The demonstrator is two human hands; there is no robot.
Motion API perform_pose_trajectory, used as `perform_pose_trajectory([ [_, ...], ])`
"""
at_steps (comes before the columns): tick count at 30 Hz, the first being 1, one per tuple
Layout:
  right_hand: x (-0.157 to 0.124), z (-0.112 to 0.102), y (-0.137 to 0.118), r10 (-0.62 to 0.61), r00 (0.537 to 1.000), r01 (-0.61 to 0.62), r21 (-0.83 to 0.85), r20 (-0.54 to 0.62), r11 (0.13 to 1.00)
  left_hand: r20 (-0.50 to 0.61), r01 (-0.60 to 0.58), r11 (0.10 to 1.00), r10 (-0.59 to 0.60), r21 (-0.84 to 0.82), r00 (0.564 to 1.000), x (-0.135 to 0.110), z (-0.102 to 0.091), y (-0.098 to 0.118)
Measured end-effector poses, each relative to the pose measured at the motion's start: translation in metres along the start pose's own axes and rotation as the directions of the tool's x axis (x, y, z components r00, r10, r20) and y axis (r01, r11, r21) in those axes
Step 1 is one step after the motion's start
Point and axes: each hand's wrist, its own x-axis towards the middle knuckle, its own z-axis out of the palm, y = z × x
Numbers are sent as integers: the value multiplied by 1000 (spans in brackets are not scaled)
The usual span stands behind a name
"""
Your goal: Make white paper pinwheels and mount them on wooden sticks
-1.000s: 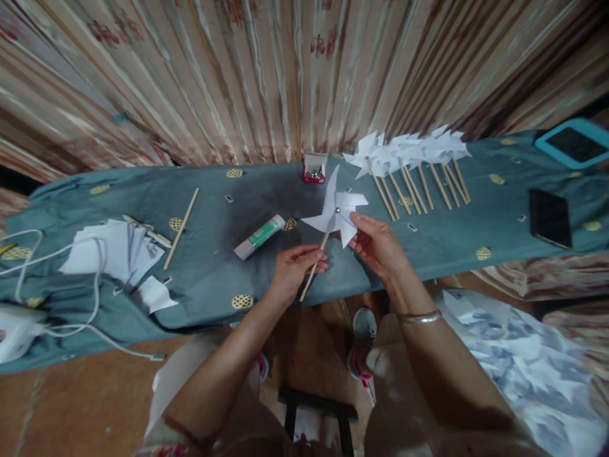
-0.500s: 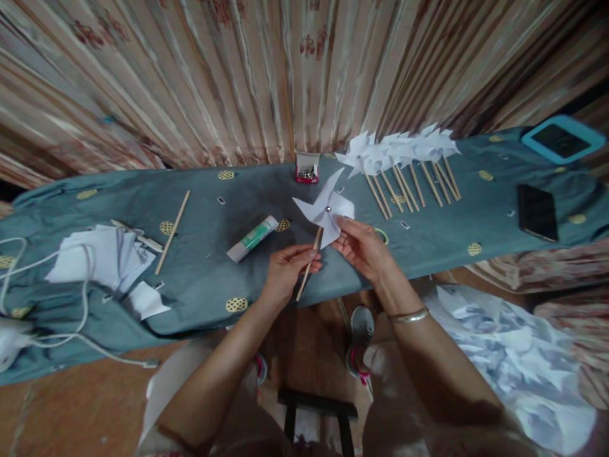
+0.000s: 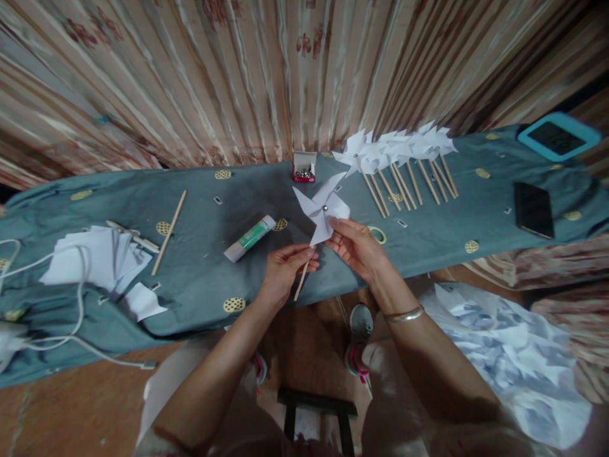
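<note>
Raised over the near middle of the green cloth-covered table (image 3: 204, 209), facing upward: a white paper pinwheel (image 3: 318, 212) with a shiny pin (image 3: 325, 207) at its hub. Just below, at 7 o'clock from the hub, a wooden stick (image 3: 300, 287), pinched between thumb and curled fingers of the left hand (image 3: 285, 270). At 4 o'clock, the right hand (image 3: 359, 252), with thumb and fingertips pressed together on a blade. Probably trimming the set of the blades on a nearly complete pinwheel. Next, by judgement, calling for a steady hold on the stick and a light touch on the paper. Impossible to tell the fit behind the hub, hidden by paper.

At 11 o'clock, near, a small red box (image 3: 299, 179), lid raised, with silvery metal pins (image 3: 304, 172) inside. At 4 o'clock, well apart and below table level, apparently a see-through bag (image 3: 554, 422), filled with folded white paper shapes (image 3: 514, 346).

At 2 o'clock, overlapping in a row, more pinwheels (image 3: 397, 152) on sticks. At 8 o'clock, a green-labelled tube (image 3: 250, 238); at 4, partly behind the right hand, a pale ring (image 3: 384, 237). Farther out, toward 9 o'clock, a loose stick (image 3: 169, 233), then fanned paper sheets (image 3: 92, 259).
</note>
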Motion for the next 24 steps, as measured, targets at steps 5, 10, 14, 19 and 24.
perform_pose_trajectory([
  [5,-2,2,-1,2,1000,-2,-27,-3,1000,8,-2,1000,2,-5,1000,1,0,1],
  [10,-5,1,-4,-7,999,14,-214,35,977,-8,2,1000,-2,-29,1000,0,-2,4],
  [14,-9,-8,-14,-7,996,41,-366,93,930,-21,-1,1000,0,-29,1000,0,-3,6],
  [19,-11,-19,-30,-58,991,90,-274,122,957,-8,10,1000,-10,-26,1000,0,-3,8],
  [24,-2,-25,-34,-325,943,309,-175,-68,935,40,45,998,-47,34,998,-1,-5,11],
])
